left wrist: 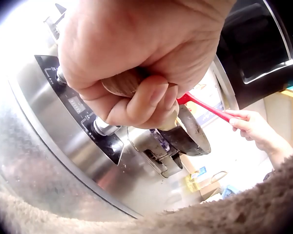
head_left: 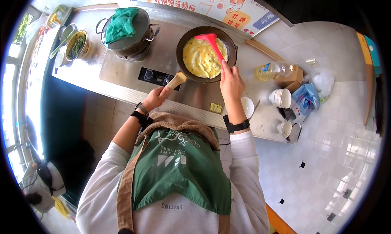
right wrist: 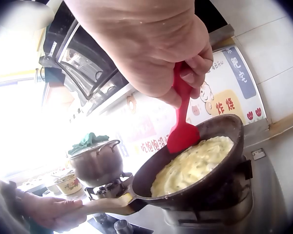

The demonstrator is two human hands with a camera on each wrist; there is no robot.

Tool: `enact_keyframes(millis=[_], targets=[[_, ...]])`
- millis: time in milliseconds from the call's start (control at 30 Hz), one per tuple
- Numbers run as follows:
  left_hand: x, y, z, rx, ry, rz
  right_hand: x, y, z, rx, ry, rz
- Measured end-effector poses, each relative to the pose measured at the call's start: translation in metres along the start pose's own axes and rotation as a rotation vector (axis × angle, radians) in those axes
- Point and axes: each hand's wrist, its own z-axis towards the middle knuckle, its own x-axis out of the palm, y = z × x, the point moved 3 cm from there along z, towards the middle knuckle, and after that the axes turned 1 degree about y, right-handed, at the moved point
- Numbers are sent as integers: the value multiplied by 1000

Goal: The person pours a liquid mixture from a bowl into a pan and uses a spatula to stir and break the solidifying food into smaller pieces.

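Observation:
My left hand [head_left: 154,98] grips the pale wooden handle [head_left: 176,81] of a dark frying pan [right wrist: 145,178], fingers curled round it in the left wrist view. Across the pan's floor spreads a yellow-and-white egg pancake [head_left: 199,62] with small green flecks. A red spatula [right wrist: 183,136] is held by its handle in my right hand [head_left: 232,83]. Its broad blade lies at the pan's far side, right at the edge of the pancake. In the right wrist view the pan sits over the right burner, tilted in that picture.
Left on the stove stands a lidded pot [head_left: 136,40] with a green cloth [head_left: 122,25] on top. A bowl of chopped greens [head_left: 77,45] is further left. To the right are an oil bottle [head_left: 275,71], stacked white bowls [head_left: 281,98] and a blue bag [head_left: 306,98]. Control knobs [head_left: 157,77] face me.

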Motion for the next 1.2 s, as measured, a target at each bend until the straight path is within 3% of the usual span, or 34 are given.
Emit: enact_keyframes(millis=[267,400,567,700,967,1200], targets=[[0,-2,0,-23,2,-13,2,2,-4,-113,-14,13],[0,-16,-7,-8,-24,51,-48,-18,-7,-52,-23,-1],[0,-11,-4,-23,-24,64,-120,-37,-4,-26,131,-108],[0,-12,-4,-15,-54,72,-143,-26,-4,-67,250,-212],[0,-21,-8,-10,-53,111,-132,-1,-19,-91,395,-199],[0,-28,-10,8,-100,193,-89,32,-45,-29,368,-195]])
